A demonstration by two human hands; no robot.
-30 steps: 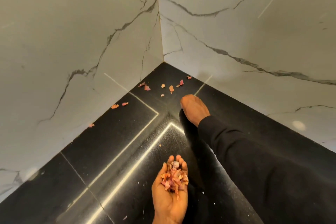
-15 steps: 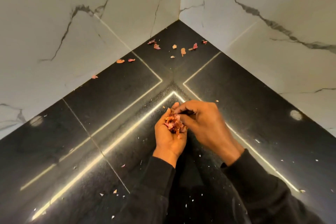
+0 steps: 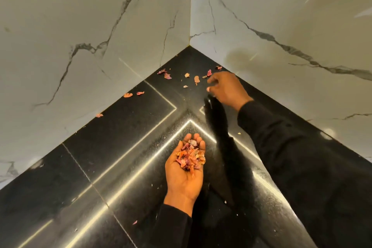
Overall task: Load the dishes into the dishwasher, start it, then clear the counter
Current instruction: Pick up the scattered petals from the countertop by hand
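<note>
Moving away from the left palm where it was half a second ago, the right hand (image 3: 227,88) now reaches to the far corner of the black counter (image 3: 120,147), as seen from the head camera. Its fingers are loosely bent, with the thumb and forefinger a narrow gap apart, and nothing shows between them. The fingertips hover just beside a few scattered scraps (image 3: 196,79) of pink and orange peel lying close to where the two marble walls (image 3: 100,26) meet.

The left hand (image 3: 184,175) stays nearer the camera, palm up over the middle of the counter, fingers gently cupped under a heap of peelings (image 3: 190,156) that rests in the palm. More loose scraps lie along the left wall: a pair (image 3: 128,95) at the counter's far left edge and a single one (image 3: 99,115) nearer. One small piece (image 3: 134,222) sits on the near counter, beside the left black sleeve (image 3: 173,225). Bright strips of light reflect across the polished stone.
</note>
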